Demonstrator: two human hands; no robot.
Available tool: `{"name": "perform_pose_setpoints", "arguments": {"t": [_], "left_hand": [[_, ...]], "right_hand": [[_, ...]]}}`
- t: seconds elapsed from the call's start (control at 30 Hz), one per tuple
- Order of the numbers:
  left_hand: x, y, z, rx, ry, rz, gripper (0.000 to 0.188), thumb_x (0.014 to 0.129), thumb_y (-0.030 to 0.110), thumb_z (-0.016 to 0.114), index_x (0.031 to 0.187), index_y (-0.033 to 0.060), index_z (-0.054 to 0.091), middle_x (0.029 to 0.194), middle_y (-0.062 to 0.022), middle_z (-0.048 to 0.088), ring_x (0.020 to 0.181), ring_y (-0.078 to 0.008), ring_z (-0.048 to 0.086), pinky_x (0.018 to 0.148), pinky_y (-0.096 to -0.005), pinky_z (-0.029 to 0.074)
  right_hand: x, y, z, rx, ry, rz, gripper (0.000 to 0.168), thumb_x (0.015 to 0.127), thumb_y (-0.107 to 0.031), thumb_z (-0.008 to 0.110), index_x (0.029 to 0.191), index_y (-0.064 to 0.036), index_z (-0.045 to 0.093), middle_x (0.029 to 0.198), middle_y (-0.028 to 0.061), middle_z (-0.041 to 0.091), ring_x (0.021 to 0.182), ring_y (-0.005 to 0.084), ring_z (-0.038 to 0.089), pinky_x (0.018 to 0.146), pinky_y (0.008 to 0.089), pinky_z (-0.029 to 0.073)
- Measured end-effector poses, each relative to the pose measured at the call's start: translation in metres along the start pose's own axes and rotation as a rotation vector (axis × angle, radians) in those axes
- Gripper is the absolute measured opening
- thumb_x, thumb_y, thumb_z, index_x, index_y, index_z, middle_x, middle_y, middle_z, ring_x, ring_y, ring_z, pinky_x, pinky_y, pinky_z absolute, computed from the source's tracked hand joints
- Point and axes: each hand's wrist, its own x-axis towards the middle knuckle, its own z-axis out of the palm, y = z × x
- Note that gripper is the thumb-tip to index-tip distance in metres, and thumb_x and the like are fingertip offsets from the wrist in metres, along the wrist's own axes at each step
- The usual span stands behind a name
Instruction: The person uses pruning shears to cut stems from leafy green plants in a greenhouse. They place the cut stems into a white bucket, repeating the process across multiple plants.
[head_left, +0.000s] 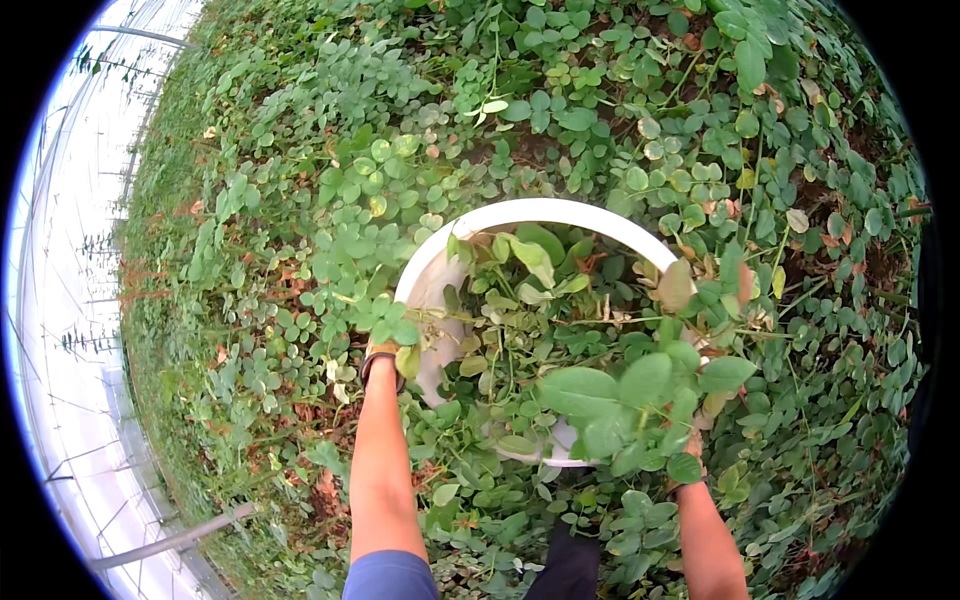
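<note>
A round white tub (555, 211) is before me, holding cut green stems and leaves (517, 330), some of them pale and wilted. My left hand (385, 349) grips the tub's left side; a glove or band shows at the wrist, and leaves cover most of the fingers. On the right side, my right hand (694, 444) holds the tub too, largely hidden behind a leafy sprig (637, 397) that sticks up over the rim. Foliage covers parts of the tub's near edge.
Dense leafy plants (285, 150) surround the tub on all sides, with brown dry leaves among them. At the far left are a pale greenhouse covering (67, 285) and a metal pipe (172, 538). My dark trouser leg (566, 562) shows below the tub.
</note>
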Motion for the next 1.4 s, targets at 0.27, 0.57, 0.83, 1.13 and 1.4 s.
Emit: {"name": "perform_pose_setpoints", "arguments": {"t": [0.27, 0.57, 0.83, 1.13, 1.4], "left_hand": [[-0.123, 0.114, -0.102, 0.197, 0.224, 0.183, 0.063, 0.088, 0.059, 0.068, 0.127, 0.0097, 0.068, 0.132, -0.0146, 0.068, 0.112, -0.0306, 0.069, 0.095, -0.0424, 0.056], [-0.314, 0.111, -0.27, -0.218, 0.509, 0.113, 0.066, 0.077, 0.045, 0.073, 0.129, 0.0056, 0.066, 0.112, -0.0217, 0.075, 0.103, -0.0369, 0.072, 0.095, -0.0409, 0.055], [-0.424, -0.015, -0.218, -0.155, 0.636, -0.08, 0.066, 0.081, 0.052, 0.082, 0.13, 0.0102, 0.067, 0.133, -0.0198, 0.066, 0.121, -0.034, 0.063, 0.101, -0.0429, 0.052], [-0.43, -0.072, -0.067, 0.065, 0.222, -0.434, 0.073, 0.091, 0.068, 0.058, 0.141, 0.0145, 0.062, 0.141, -0.0177, 0.062, 0.126, -0.0391, 0.06, 0.108, -0.0448, 0.047], [-0.331, -0.085, 0.189, 0.151, -0.004, 0.078, 0.077, 0.095, 0.073, 0.048, 0.152, 0.0214, 0.051, 0.161, -0.0124, 0.044, 0.147, -0.032, 0.041, 0.127, -0.0447, 0.026]], "right_hand": [[0.017, 0.001, -0.067, 0.02, -0.022, -0.043, 0.05, 0.096, -0.031, 0.07, 0.139, -0.009, 0.058, 0.123, 0.0112, 0.067, 0.109, 0.0287, 0.065, 0.09, 0.0441, 0.055], [-0.1, 0.057, -0.135, 0.046, -0.016, -0.078, 0.046, 0.097, -0.03, 0.068, 0.137, -0.009, 0.061, 0.127, 0.0118, 0.065, 0.113, 0.0302, 0.064, 0.092, 0.0472, 0.054], [-0.099, 0.099, -0.126, 0.049, 0.018, -0.131, 0.042, 0.098, -0.029, 0.066, 0.135, -0.01, 0.063, 0.13, 0.0124, 0.064, 0.116, 0.0314, 0.063, 0.094, 0.0498, 0.054], [-0.114, 0.116, -0.129, -0.101, -0.075, -0.073, 0.039, 0.099, -0.028, 0.064, 0.134, -0.01, 0.066, 0.134, 0.0131, 0.063, 0.12, 0.0328, 0.062, 0.096, 0.0529, 0.053], [-0.124, 0.19, -0.078, -0.666, -0.322, -0.189, 0.037, 0.1, -0.027, 0.062, 0.132, -0.011, 0.069, 0.137, 0.0137, 0.062, 0.123, 0.0341, 0.062, 0.097, 0.0555, 0.053]]}}
